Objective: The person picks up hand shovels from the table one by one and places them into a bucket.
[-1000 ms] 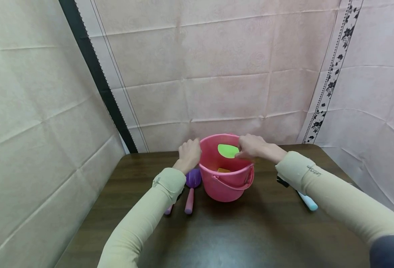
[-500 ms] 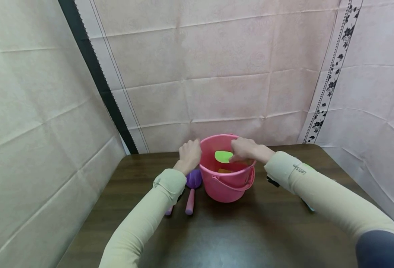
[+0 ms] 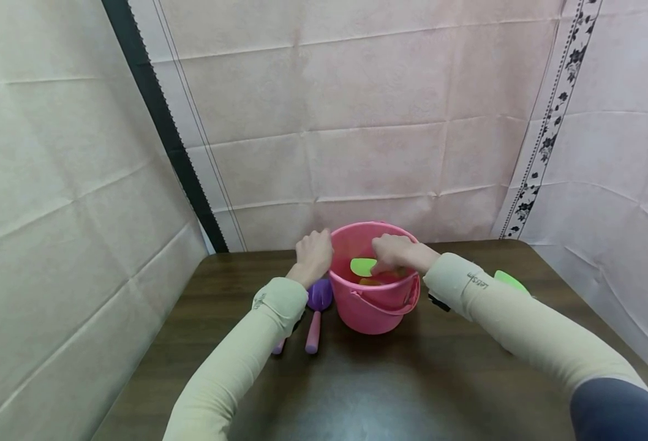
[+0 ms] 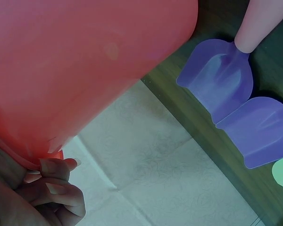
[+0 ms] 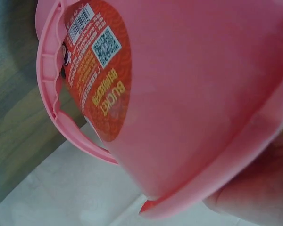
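A pink bucket [image 3: 370,306] stands upright on the table, its handle hanging down at the front. My left hand [image 3: 313,254] grips the left side of its rim; in the left wrist view, the curled fingers [image 4: 56,188] pinch that edge. Over the right rim, my right hand [image 3: 395,251] reaches down inside the bucket and holds a toy shovel with a bright green blade [image 3: 362,267]; the shovel's handle is hidden. Below the blade lies something orange-yellow [image 3: 369,282] in the bucket. In the right wrist view, the bucket wall [image 5: 193,94] covers most of the right hand [image 5: 259,193].
Two purple toy shovels [image 4: 221,80] with pink handles [image 3: 313,334] lie left of the bucket, partly under the left arm. Another green blade [image 3: 510,280] shows on the table [image 3: 368,392] beyond the right forearm. A cloth-covered wall [image 3: 368,122] rises behind.
My right hand has moved left and lower into the bucket, and the green blade has sunk with it. The right forearm now covers the light blue handle on the table. My left hand stays put.
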{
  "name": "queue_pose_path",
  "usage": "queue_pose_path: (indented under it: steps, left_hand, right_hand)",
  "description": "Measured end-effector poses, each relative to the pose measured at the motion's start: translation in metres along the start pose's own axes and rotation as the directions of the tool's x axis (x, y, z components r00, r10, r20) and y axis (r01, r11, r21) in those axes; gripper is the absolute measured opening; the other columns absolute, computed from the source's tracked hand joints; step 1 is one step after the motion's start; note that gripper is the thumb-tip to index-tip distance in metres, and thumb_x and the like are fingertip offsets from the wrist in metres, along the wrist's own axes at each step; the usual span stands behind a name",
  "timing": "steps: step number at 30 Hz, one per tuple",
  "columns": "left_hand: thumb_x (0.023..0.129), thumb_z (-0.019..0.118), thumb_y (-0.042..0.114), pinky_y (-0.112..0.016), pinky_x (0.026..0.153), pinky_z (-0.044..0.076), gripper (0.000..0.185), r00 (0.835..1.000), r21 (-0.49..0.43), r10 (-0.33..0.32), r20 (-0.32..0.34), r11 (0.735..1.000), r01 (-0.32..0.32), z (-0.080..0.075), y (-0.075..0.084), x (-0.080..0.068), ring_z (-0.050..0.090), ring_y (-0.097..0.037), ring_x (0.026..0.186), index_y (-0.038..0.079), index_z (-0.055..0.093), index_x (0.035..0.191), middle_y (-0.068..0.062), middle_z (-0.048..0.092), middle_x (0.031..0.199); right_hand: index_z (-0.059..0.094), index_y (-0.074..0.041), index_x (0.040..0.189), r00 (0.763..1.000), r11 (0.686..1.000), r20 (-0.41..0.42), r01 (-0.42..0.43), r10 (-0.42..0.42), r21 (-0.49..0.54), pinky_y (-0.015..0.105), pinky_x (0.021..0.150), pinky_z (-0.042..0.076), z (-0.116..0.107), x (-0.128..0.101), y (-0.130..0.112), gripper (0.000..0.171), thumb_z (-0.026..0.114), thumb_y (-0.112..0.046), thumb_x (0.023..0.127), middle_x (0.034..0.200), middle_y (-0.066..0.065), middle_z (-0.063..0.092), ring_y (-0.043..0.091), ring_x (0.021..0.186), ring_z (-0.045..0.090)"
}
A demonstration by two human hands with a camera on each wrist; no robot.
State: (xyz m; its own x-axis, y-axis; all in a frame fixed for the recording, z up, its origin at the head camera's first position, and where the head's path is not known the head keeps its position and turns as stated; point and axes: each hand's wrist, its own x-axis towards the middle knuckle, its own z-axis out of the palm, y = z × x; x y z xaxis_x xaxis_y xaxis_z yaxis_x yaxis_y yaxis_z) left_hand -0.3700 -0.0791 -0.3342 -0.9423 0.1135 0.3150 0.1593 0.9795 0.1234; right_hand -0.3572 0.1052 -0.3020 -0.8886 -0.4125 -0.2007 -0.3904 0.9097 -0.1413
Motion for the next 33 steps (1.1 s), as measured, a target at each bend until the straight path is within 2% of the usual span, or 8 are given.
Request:
queue_pose_path:
  steps: [5,14,22,27,33]
  left_hand:
    - [0.094,0.058,0.018,-0.044,0.072,0.055,0.011,1.0,-0.006,-0.001,0.005,1.0,0.001,-0.001,0.001,-0.001,0.069,-0.033,0.088,0.01,0.062,0.1,-0.012,0.07,0.094]
    - [0.095,0.055,0.016,-0.041,0.07,0.055,0.012,1.0,-0.008,0.0,0.012,1.0,0.0,-0.002,0.001,-0.003,0.069,-0.031,0.085,0.008,0.061,0.1,-0.012,0.07,0.092]
    - [0.095,0.056,0.018,-0.044,0.072,0.055,0.012,1.0,-0.011,-0.012,0.014,1.0,0.012,-0.001,0.002,-0.001,0.069,-0.032,0.087,0.008,0.061,0.101,-0.013,0.07,0.095]
    - [0.095,0.056,0.018,-0.045,0.072,0.055,0.013,1.0,-0.009,-0.007,0.006,1.0,0.007,0.0,0.002,0.0,0.069,-0.033,0.088,0.008,0.061,0.1,-0.013,0.07,0.095]
    - [0.094,0.057,0.018,-0.045,0.073,0.055,0.012,1.0,-0.016,-0.003,0.004,1.0,0.004,0.0,0.001,0.0,0.068,-0.034,0.088,0.008,0.061,0.1,-0.013,0.07,0.096]
  right_hand:
    - [0.054,-0.007,0.093,0.999,0.998,0.044,-0.024,0.021,0.051,0.022,0.046,0.045,0.005,0.001,-0.001,0.025,0.07,-0.025,0.085,0.072,0.005,0.055,0.014,0.052,0.056]
    - [0.057,-0.009,0.091,0.996,0.997,0.074,-0.05,0.045,0.06,0.025,0.051,0.045,0.013,0.008,-0.001,0.022,0.07,-0.025,0.084,0.07,0.004,0.055,0.015,0.055,0.055]
    - [0.059,-0.009,0.095,0.998,1.0,0.061,0.002,-0.003,0.023,0.028,0.06,0.045,0.019,0.009,-0.001,0.022,0.069,-0.025,0.084,0.077,0.005,0.056,0.018,0.067,0.055]
    - [0.061,-0.01,0.1,0.997,0.999,0.077,-0.015,0.012,0.032,0.029,0.062,0.047,0.021,0.01,-0.003,0.025,0.07,-0.027,0.085,0.08,0.005,0.059,0.019,0.07,0.057]
    - [0.062,-0.011,0.101,0.997,1.0,0.08,0.001,-0.003,0.028,0.03,0.064,0.048,0.023,0.011,-0.003,0.027,0.072,-0.028,0.082,0.082,0.005,0.06,0.019,0.072,0.057]
